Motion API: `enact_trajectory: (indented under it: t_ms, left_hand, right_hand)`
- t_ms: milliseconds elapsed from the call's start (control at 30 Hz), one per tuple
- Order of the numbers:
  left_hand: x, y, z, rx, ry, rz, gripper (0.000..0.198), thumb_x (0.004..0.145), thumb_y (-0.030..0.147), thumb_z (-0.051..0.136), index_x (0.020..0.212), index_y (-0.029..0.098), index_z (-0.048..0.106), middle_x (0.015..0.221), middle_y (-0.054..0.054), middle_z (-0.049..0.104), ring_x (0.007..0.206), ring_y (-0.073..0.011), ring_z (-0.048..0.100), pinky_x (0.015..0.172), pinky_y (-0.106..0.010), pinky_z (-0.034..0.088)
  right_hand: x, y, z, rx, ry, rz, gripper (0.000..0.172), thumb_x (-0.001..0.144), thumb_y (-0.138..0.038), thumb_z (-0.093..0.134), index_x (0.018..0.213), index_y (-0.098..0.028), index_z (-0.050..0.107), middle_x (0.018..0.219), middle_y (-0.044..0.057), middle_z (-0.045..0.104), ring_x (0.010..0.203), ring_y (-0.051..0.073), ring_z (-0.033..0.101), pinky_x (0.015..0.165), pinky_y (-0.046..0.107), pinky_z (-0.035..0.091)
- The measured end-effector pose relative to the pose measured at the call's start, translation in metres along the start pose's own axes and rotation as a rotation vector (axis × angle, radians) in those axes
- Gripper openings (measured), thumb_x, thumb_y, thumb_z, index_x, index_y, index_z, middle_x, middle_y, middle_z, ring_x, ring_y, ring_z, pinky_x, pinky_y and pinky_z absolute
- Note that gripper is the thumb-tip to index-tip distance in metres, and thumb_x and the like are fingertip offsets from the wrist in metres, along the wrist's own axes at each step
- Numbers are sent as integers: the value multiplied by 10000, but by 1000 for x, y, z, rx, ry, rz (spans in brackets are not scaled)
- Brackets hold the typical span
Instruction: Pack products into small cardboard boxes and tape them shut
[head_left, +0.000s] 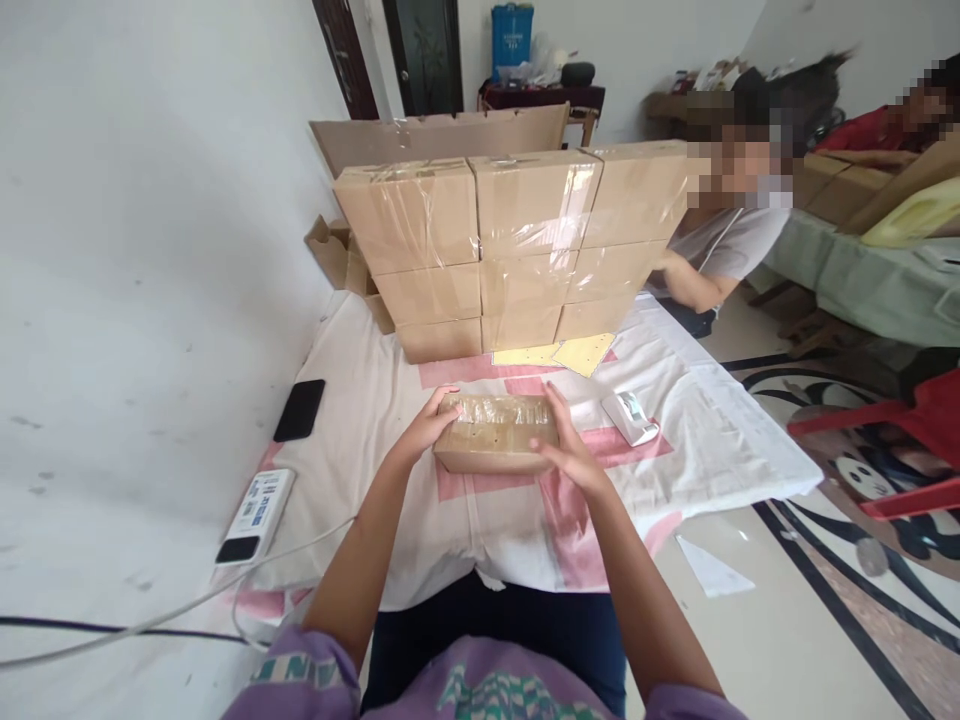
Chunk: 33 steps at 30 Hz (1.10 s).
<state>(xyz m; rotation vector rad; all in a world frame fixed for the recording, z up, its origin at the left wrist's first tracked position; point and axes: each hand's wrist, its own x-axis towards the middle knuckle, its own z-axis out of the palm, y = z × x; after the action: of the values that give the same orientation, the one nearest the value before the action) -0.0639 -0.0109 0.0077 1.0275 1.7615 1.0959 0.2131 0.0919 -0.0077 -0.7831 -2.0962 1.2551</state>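
Note:
A small cardboard box point(495, 440), with clear tape across its top, lies on the cloth-covered table in front of me. My left hand point(429, 425) grips its left end, with the thumb on the top edge. At the right end, my right hand point(568, 450) holds the box between thumb and fingers. Beyond it rises a wall of stacked, taped cardboard boxes point(525, 230). Yellow sheets point(583, 354) stick out at the foot of that stack. To the right of the held box is a white tape roll or dispenser point(631, 415).
A black phone point(300, 410) and a white power strip point(256, 510) with a cable lie at the left edge by the wall. A co-worker point(720, 240) sits behind the stack at right. A red plastic chair point(900, 430) stands on the right.

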Motion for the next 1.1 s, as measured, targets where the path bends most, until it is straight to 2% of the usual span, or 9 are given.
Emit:
enact_trajectory:
  t_ms: [133,233,300,400,500,633,833,933,1100]
  left_hand:
    - [-4,-2,-2,-38,16,27,530,883,516,592,1346,260,556,1305,-67,633,1161,-272,619,1034,-405,497]
    - [-13,0,6,-65,-54,42,605,866,554,634,1387,253,574,1320,-75,654,1238,-297,603,1073,-414,481]
    - [-20,-6,20,-141,-152,39,637,912,606,573,1436,244,561,1320,-94,676,1276,-298,606,1073,-411,490]
    - [-27,-29,51,-85,-205,88,573,971,598,442,1371,231,626,1300,-121,702,1263,-293,633,1026,-418,528]
    - [-29,-60,80,223,18,197,386,900,472,526,1130,231,722,1210,-128,719,1234,-328,613,1113,-516,460]
    - [-33,-88,105,490,186,257,349,877,339,544,1166,226,704,1322,-156,654,1316,-376,516,1166,-588,356]
    - [-40,-94,117,865,239,340,381,954,279,485,1283,185,653,1388,-166,619,1296,-361,539,1081,-526,426]
    - [-39,-93,118,908,228,320,387,961,279,482,1301,186,643,1415,-162,600,1301,-357,529,1075,-519,430]
    - [-38,-91,118,923,232,271,395,930,276,522,1299,219,649,1425,-142,606,1317,-351,526,1077,-512,431]
  right_hand:
    - [-19,16,-1,219,-107,42,998,826,-602,743,1656,-336,258,1664,90,368,1585,309,291,1252,528,353]
    - [-51,16,-10,56,-57,-73,1108,726,-570,855,1637,-261,304,1630,156,377,1562,359,316,1247,543,350]
    - [-91,16,-24,-56,18,-142,992,707,-544,874,1546,-254,430,1570,169,429,1512,381,385,1218,532,391]
    - [-178,20,-54,-187,272,-90,725,757,-524,824,1368,-253,545,1409,161,562,1383,393,525,1118,524,483]
    - [-262,22,-89,-401,651,126,690,723,-535,823,1304,-271,560,1291,141,629,1218,389,627,1020,551,533]
    - [-300,21,-122,-566,1154,447,836,586,-634,848,1274,-241,580,1325,180,556,1206,431,612,915,592,570]
    - [-203,49,-142,-693,1123,679,1065,619,-757,760,1377,-65,478,1288,301,477,1346,554,399,1024,702,450]
    - [-115,71,-169,-729,999,666,1046,696,-708,726,1408,-17,396,1359,351,404,1361,575,369,1069,707,383]
    - [48,99,-233,-638,870,816,968,824,-551,716,1472,10,266,1431,414,324,1222,467,594,973,557,474]
